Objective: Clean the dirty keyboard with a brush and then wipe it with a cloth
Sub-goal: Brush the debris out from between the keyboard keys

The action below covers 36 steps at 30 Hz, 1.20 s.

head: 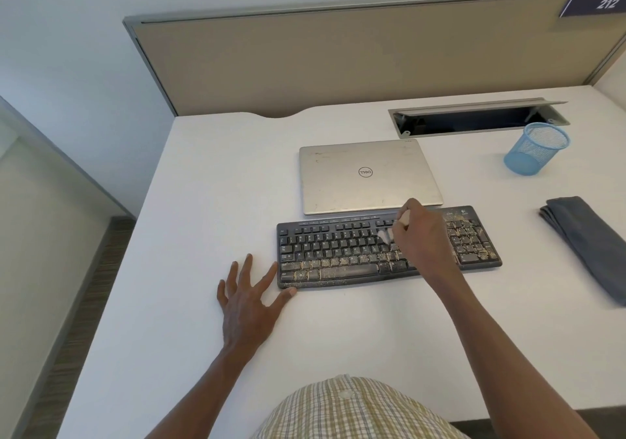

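Note:
A black keyboard lies on the white desk, with sandy crumbs over its lower rows and its number pad. My right hand grips a small brush whose pale bristles touch the keys right of the middle. My left hand lies flat on the desk with its fingers spread. Its thumb and forefinger touch the keyboard's left front corner. A folded dark grey cloth lies on the desk to the right, apart from the keyboard.
A shut silver laptop sits just behind the keyboard. A blue mesh cup stands at the back right, in front of an open cable slot. A beige partition closes off the desk's far edge.

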Each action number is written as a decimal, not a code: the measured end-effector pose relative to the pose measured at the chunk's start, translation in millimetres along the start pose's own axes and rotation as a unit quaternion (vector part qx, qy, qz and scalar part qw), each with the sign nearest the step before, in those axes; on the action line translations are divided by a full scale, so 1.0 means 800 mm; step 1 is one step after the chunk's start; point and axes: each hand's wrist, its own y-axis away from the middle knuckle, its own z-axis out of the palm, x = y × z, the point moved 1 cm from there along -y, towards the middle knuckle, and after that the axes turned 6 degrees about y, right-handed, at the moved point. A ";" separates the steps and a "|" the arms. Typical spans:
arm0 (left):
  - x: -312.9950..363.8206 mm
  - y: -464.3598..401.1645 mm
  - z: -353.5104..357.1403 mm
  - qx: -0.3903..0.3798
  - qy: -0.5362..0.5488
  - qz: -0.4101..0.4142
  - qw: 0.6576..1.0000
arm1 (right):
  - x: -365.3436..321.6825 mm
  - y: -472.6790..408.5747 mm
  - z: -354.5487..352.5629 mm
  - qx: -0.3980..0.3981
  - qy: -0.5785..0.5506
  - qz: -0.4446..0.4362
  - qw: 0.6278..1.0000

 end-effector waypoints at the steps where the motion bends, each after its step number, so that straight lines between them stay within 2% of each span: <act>1: -0.001 0.000 0.000 0.000 -0.001 0.000 1.000 | -0.001 0.000 -0.001 -0.008 0.010 0.004 1.000; 7: 0.000 0.000 0.000 0.004 0.003 0.002 1.000 | -0.012 0.001 0.004 0.034 -0.054 -0.016 0.998; 12: -0.002 0.000 0.002 0.007 0.004 0.003 1.000 | -0.007 0.007 0.015 -0.006 -0.032 -0.021 0.999; 16: -0.002 0.000 0.002 0.005 0.000 0.004 1.000 | -0.009 0.004 0.008 0.016 -0.029 -0.029 0.999; 21: -0.001 0.000 0.001 0.004 0.002 0.000 1.000 | -0.012 0.005 0.007 -0.008 -0.007 -0.037 0.999; 25: -0.001 0.000 0.002 0.005 -0.001 0.003 1.000 | -0.014 0.003 0.005 -0.042 -0.051 -0.077 0.995; 28: -0.002 0.000 0.002 0.005 0.000 0.004 1.000 | -0.002 0.003 0.005 -0.072 -0.065 -0.073 0.993; 34: -0.001 0.000 0.001 0.010 0.000 0.005 1.000 | 0.016 -0.007 -0.020 -0.049 0.007 -0.065 0.997; 36: -0.002 0.000 0.001 0.007 -0.002 0.003 1.000 | 0.014 -0.009 -0.023 -0.043 -0.002 -0.076 0.996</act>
